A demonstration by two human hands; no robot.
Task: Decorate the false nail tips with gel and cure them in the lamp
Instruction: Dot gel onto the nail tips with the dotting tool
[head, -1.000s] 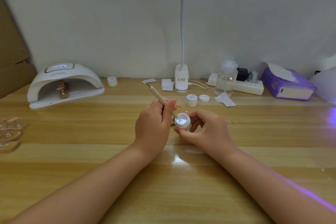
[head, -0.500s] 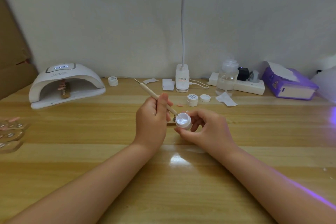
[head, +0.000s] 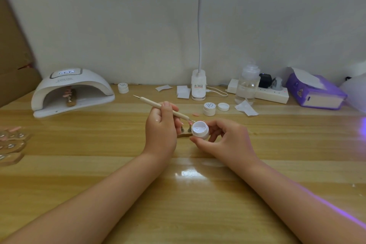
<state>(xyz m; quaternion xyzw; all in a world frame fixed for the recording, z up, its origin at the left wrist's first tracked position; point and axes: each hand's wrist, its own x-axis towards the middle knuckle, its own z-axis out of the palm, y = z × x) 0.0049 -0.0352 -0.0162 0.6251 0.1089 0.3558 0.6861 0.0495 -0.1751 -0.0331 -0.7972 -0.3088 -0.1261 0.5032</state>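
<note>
My left hand (head: 160, 128) grips a thin wooden dotting tool (head: 150, 103) whose lower tip reaches the rim of an open white gel pot (head: 200, 130). My right hand (head: 227, 140) holds that pot between thumb and fingers, tilted towards me. Behind the pot a small wooden stand with nail tips (head: 185, 131) is mostly hidden by my hands. The white curing lamp (head: 71, 89) sits at the back left with another stand of pink tips (head: 70, 96) inside it.
More nail-tip stands (head: 10, 144) lie at the left edge. A closed gel pot (head: 209, 108), a loose lid (head: 223, 106), another pot (head: 123, 87), a desk lamp base (head: 198, 87), a clear bottle (head: 247, 85), a power strip (head: 271, 95) and a purple tissue box (head: 316, 93) line the back.
My left hand has tilted the tool flatter, its upper end swinging down to the left, and drawn the tip from inside the pot up to its rim. The right hand has barely moved.
</note>
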